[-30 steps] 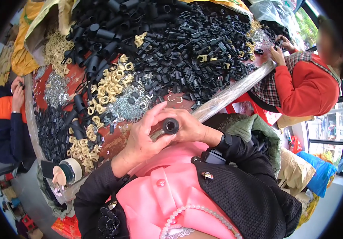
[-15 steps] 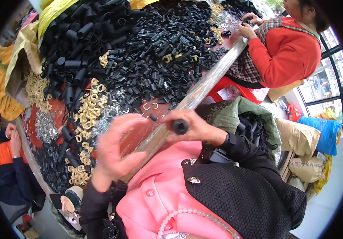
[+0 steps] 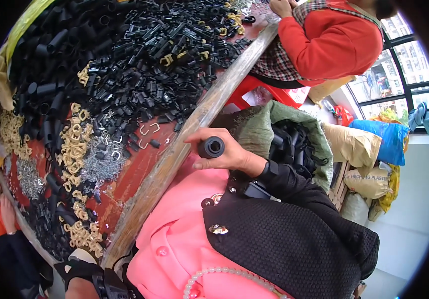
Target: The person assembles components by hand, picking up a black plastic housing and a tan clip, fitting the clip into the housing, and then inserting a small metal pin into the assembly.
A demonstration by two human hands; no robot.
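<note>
- Clasped in the right hand point(image 3: 224, 154): one short black plastic tube point(image 3: 211, 147), fingers curled round it, open end facing the camera, held above the lap just off the table's wooden edge point(image 3: 184, 144).
- Left hand point(image 3: 82, 286): only a wrist with dark strap visible at the lower frame edge; whether it grips anything cannot be told.
- Clothing below: pink garment point(image 3: 174, 239) and black knitted sleeve point(image 3: 284, 234), with a string of pale beads point(image 3: 224, 271).
- Green woven sack point(image 3: 274, 119), just beyond the right hand, open, holding black parts.
- Red tabletop point(image 3: 134, 164): a few loose pale metal hooks point(image 3: 147, 130), a heap of small grey metal pieces point(image 3: 99, 164), and strips of brass-coloured clips point(image 3: 75, 144).
- Further across: large pile of black plastic fittings point(image 3: 159, 55) and longer black tubes point(image 3: 45, 84) at the left.
- Far edge: another person in a red sleeve point(image 3: 324, 40), hand on the table.
- Left margin: a third person's hand point(image 3: 7, 214) and orange sleeve.
- Right floor: tan and blue sacks point(image 3: 369, 144).
</note>
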